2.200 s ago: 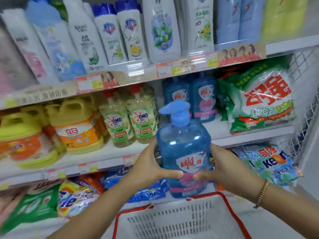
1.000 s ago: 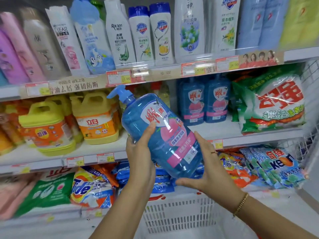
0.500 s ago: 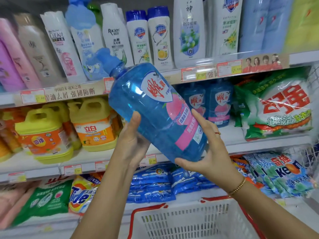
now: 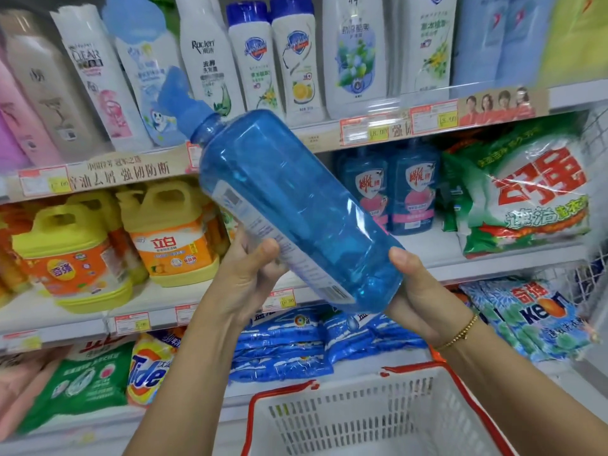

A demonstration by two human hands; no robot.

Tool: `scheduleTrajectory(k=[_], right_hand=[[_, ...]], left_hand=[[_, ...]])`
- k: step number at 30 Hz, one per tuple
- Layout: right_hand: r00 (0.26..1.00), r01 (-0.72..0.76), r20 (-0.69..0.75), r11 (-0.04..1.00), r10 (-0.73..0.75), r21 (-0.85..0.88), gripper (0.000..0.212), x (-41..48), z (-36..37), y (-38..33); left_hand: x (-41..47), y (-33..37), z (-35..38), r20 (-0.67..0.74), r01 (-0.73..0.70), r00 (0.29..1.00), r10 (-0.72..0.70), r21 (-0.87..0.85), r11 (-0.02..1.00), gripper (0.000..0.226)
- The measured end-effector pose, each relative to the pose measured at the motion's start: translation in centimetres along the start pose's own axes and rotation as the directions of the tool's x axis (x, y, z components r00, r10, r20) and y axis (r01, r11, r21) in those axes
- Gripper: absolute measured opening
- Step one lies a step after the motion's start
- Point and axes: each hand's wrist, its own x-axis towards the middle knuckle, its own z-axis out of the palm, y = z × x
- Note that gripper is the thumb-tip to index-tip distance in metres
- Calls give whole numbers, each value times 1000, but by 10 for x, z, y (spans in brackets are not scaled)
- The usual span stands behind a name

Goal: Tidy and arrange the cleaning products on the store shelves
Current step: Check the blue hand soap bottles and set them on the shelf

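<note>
Blue bottle point(image 4: 296, 205) rotated, back label point(image 4: 241, 209) showing, tilted

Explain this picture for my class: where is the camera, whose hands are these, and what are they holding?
No machine here: a person wears one camera on the head, looking forward and down, so these are their own arms. The left hand and right hand grip a big blue pump bottle, tilted with its pump up and to the left. Behind it, the middle shelf holds matching blue bottles, yellow jugs and a washing powder bag. A white basket with a red rim sits below.
</note>
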Motion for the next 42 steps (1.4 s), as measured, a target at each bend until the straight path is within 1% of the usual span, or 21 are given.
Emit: scheduleTrajectory(k=[2, 3, 5, 6, 7, 9, 10, 12, 14, 15, 17, 19, 23, 25, 27, 29, 32, 34, 37, 39, 42], right_hand=[[994, -41, 102, 997, 34, 70, 59, -3, -1, 2], [992, -53, 122, 994, 41, 99, 58, -3, 0, 4], [994, -81, 80, 983, 69, 166, 67, 0, 2, 5], [998, -61, 36, 984, 55, 168, 73, 2, 2, 5], [999, -22, -24, 992, 25, 122, 78, 3, 3, 3], [987, 54, -146, 992, -71, -115, 84, 2, 5, -2], [977, 70, -173, 960, -120, -271, 87, 1, 7, -4], [963, 84, -168, 831, -209, -549, 97, -2, 14, -2], [937, 96, -180, 717, -299, -690, 100, -4, 19, 5], [921, 111, -190, 696, -340, -710, 96, -5, 20, 8], [897, 136, -211, 698, -387, -704, 88, -8, 18, 10], [886, 156, -230, 726, -402, -670, 83, -10, 17, 7], [891, 177, -247, 793, -381, -584, 70, -15, 15, -6], [904, 175, -250, 834, -347, -523, 64, -17, 10, -9], [920, 157, -274, 905, -279, -395, 70, -17, 6, -5], [935, 151, -289, 969, -204, -197, 72, -16, 5, -1], [950, 104, -295, 995, -102, -7, 61, -14, 9, 3], [959, 45, -283, 996, -22, 75, 70, -14, 9, 6], [953, 22, -303, 996, 4, 82, 85, -14, 14, 9], [935, 66, -349, 998, -57, 14, 89, -12, 21, 10], [903, 159, -384, 980, -193, -118, 97, -13, 30, 9]], left_hand=[[-3, -1, -1, -11, 23, 1000, -22, 25, 999, 102], [-5, -2, -2, -24, 11, 1000, -10, 31, 999, 99], [-7, -3, -1, -63, -38, 997, 39, 16, 999, 94], [-8, -4, 0, -94, -63, 994, 63, 7, 998, 92], [-7, -4, 2, -136, -82, 987, 81, 1, 997, 92], [-7, -5, 6, -224, -105, 969, 100, -10, 994, 95], [-6, -7, 7, -265, -113, 958, 106, -13, 994, 99], [-7, -11, 10, -322, -114, 941, 104, -12, 993, 101], [-8, -14, 14, -341, -103, 936, 89, -23, 994, 101], [-9, -14, 16, -336, -96, 938, 84, -20, 995, 104], [-11, -14, 19, -306, -88, 948, 84, 1, 996, 105], [-12, -12, 20, -272, -81, 959, 81, 12, 997, 99], [-13, -7, 21, -213, -87, 973, 87, 9, 996, 90], [-15, -5, 23, -184, -87, 979, 85, -4, 996, 91], [-16, -3, 24, -141, -94, 985, 94, 11, 996, 99], [-17, 0, 25, -91, -102, 990, 104, 30, 994, 108], [-19, 1, 26, -23, -89, 996, 90, 54, 995, 100], [-21, -1, 27, -6, -45, 999, 46, 50, 998, 96], [-25, -4, 24, -21, 2, 1000, -2, 7, 1000, 91], [-26, -5, 22, -53, -1, 999, -1, -29, 1000, 95], [-25, -5, 25, -111, -44, 993, 33, -94, 995, 112]])
